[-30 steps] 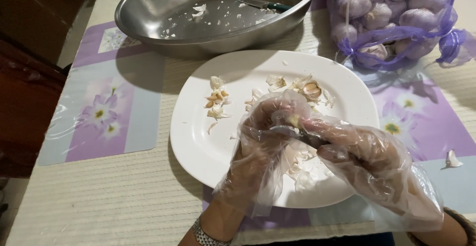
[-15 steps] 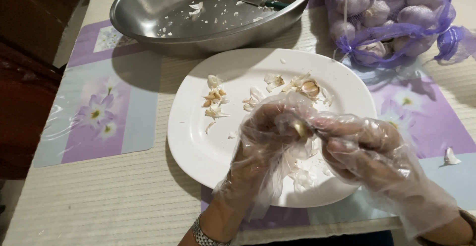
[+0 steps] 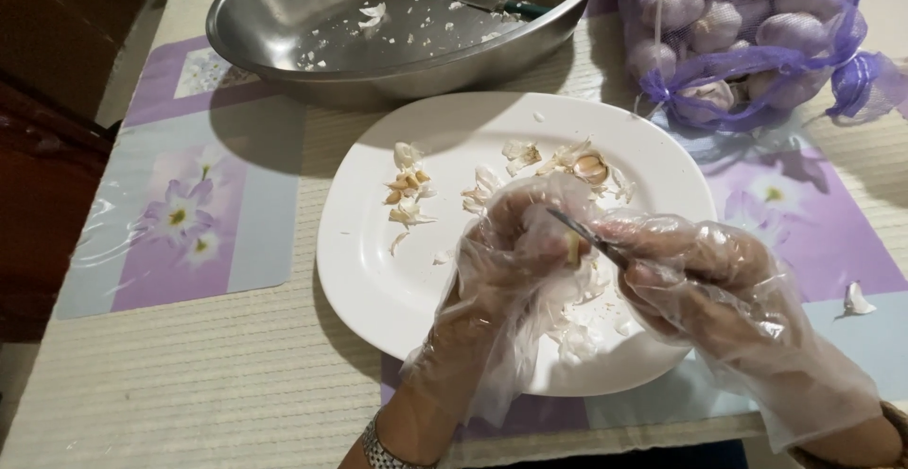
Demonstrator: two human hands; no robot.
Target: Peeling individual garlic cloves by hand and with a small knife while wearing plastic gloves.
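- The desk [image 3: 189, 384] was covered with a beige ribbed cloth, and plastic placemats with purple flowers [image 3: 180, 223] lay on it.
- A large round steel bowl [image 3: 284, 25] stood at the far side, with white peel scraps and a green-handled tool inside.
- A purple net bag full of garlic bulbs [image 3: 738, 25] lay at the far right, near the bowl.
- A white square plate with rounded corners [image 3: 369, 261] stood in the middle, carrying loose garlic skins and small pieces.
- The left hand [image 3: 511, 261], in a clear plastic glove, was clenched around a small pale garlic clove [image 3: 572, 247], held above the plate.
- The right hand [image 3: 700, 280], also gloved, grasped a thin dark knife [image 3: 586, 234], and its blade touched the clove.
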